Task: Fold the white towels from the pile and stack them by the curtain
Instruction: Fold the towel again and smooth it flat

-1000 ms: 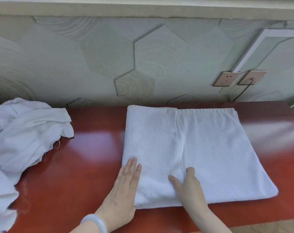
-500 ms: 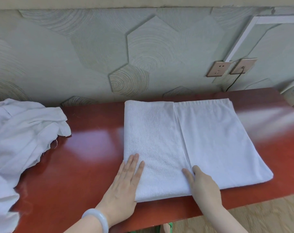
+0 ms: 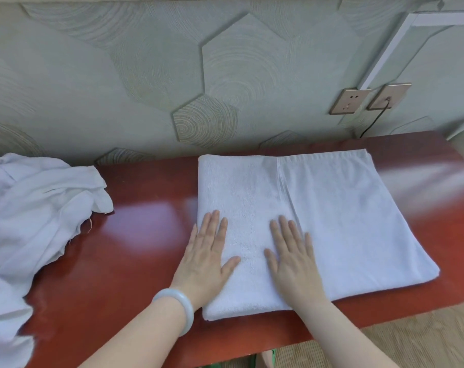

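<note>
One folded towel (image 3: pixel 331 221), one rumpled pile (image 3: pixel 34 213), one left hand (image 3: pixel 208 258), one right hand (image 3: pixel 292 261), one bracelet (image 3: pixel 181 306), two sockets (image 3: pixel 349 100).

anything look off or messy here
Nothing spilled or damaged. The towel lies flat under the left hand and right hand; only the pile at the table's left end is rumpled, its edge frayed.
</note>
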### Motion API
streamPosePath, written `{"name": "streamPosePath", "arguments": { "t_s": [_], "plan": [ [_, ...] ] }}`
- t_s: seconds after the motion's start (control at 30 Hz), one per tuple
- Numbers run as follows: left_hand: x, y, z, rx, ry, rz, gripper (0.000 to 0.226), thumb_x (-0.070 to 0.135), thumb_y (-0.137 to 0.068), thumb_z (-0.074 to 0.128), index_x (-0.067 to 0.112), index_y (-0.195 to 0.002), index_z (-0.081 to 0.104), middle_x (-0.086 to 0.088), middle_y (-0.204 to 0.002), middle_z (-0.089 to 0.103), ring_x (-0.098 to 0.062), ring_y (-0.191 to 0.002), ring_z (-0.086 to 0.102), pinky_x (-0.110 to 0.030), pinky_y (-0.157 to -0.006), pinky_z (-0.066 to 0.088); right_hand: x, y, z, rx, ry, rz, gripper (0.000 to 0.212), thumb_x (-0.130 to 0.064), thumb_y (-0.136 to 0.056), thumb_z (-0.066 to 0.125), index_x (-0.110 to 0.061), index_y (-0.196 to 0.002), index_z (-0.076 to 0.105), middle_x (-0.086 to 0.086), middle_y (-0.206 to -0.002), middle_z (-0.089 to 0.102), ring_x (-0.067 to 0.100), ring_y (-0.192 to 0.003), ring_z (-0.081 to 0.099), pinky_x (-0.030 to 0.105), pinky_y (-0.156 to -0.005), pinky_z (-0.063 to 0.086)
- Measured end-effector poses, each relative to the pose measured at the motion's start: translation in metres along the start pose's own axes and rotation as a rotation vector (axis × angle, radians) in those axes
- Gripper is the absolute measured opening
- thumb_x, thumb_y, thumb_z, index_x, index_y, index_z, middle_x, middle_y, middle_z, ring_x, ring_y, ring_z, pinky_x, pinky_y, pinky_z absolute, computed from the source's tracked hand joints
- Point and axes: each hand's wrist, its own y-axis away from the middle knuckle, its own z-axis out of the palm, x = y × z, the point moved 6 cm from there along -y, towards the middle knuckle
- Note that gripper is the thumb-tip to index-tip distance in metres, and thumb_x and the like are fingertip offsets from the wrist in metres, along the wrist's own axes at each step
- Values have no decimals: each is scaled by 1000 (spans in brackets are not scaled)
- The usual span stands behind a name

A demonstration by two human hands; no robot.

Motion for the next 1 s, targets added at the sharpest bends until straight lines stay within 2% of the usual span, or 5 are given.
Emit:
{"name": "streamPosePath", "arguments": {
  "t_s": [0.27, 0.43, 0.67, 0.83, 1.0],
  "plan": [
    [0, -23, -12, 73, -95, 27, 68, 49, -100, 22, 2, -145, 41, -18, -156, 28, -29, -148, 21, -44, -116, 15, -12, -12, -6, 92, 85, 46, 63, -47, -94, 30, -10, -143, 45, 8, -152, 39, 26, -144, 29, 55, -114, 16],
    [-4, -51, 4, 67, -121, -3, 66, 47, -100, 21, 6, -152, 28, -18, -161, 13, -31, -150, 11, -47, -116, 14, -40, -77, 9, 20, 33, -197, 61, -47, -98, 29, -19, -152, 27, 1, -160, 16, 20, -148, 16, 45, -118, 4],
    [-4, -49, 9, 65, -101, -6, 66, 47, -99, 28, 9, -153, 25, -14, -162, 9, -28, -150, 9, -47, -116, 15, -36, -112, -6, 116, 15, 55, 71, -51, -95, 16, -8, -145, 41, 11, -153, 36, 26, -144, 28, 47, -116, 7],
    [-2, -48, 6, 65, -87, 2, 67, 46, -96, 35, 8, -151, 31, -14, -160, 21, -28, -148, 19, -45, -113, 18, -9, -156, 12, -64, 44, 35, 80, -64, -83, -4, -29, -155, 0, 2, -163, -4, 20, -149, -10, 55, -117, -6],
    [-20, -86, -40, 259, -9, 2, 38, 39, -87, 42, 17, -109, 63, 0, -114, 55, -28, -101, 59, -35, -84, 31, -9, -158, 19, -55, 59, 30, 74, -65, -86, 2, -34, -154, -1, 5, -163, -7, 21, -149, -13, 60, -115, -6]
  ]
}}
